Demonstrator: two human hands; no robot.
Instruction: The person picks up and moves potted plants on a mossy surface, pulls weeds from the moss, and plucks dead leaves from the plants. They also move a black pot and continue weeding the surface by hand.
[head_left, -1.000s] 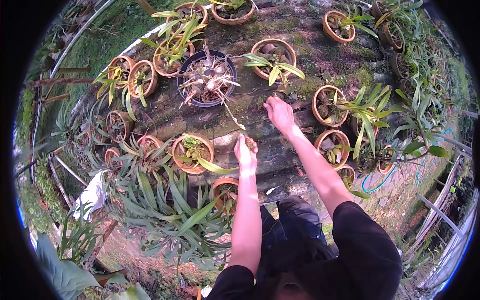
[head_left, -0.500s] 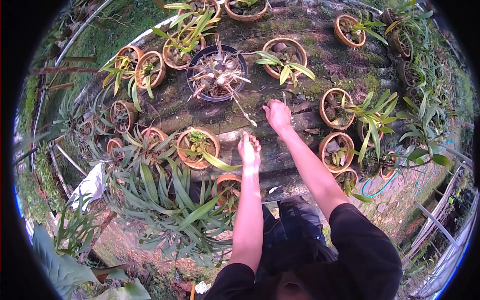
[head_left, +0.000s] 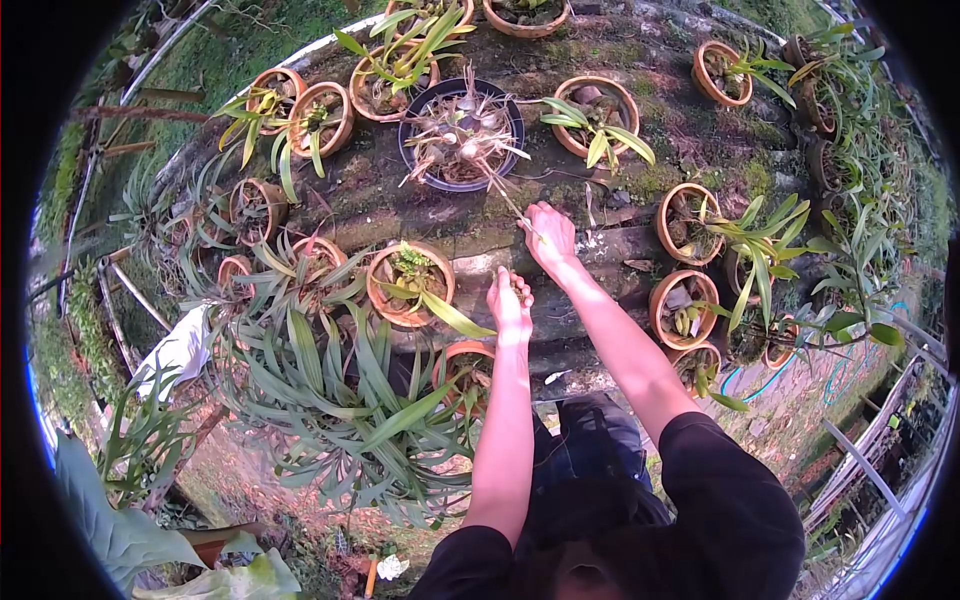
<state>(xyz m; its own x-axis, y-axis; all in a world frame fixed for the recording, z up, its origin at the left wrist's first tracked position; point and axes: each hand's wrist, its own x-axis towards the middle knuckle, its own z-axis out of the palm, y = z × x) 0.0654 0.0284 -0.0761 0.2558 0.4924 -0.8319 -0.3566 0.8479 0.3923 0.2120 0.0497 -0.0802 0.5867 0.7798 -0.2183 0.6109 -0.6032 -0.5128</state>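
Note:
A black pot holds a tangle of pale dry stems and bulbs. From it one thin stalk slants down to the fingertips of my right hand, which are pinched at its end. Below and to the left is my left hand, fingers curled inward over the palm. Something small may be inside it, but I cannot make out what. The nearest pot to that hand is a clay pot with a small green plant, whose long leaf reaches toward the wrist.
Clay pots with orchid-like plants stand around the mossy corrugated surface, among them one pot at the back and another at right. Long strap leaves crowd the left front. A white cloth hangs at far left.
My right hand has come to the stalk's end, which was free of it before, and now pinches it. My left hand stays curled. The whole view has shifted slightly.

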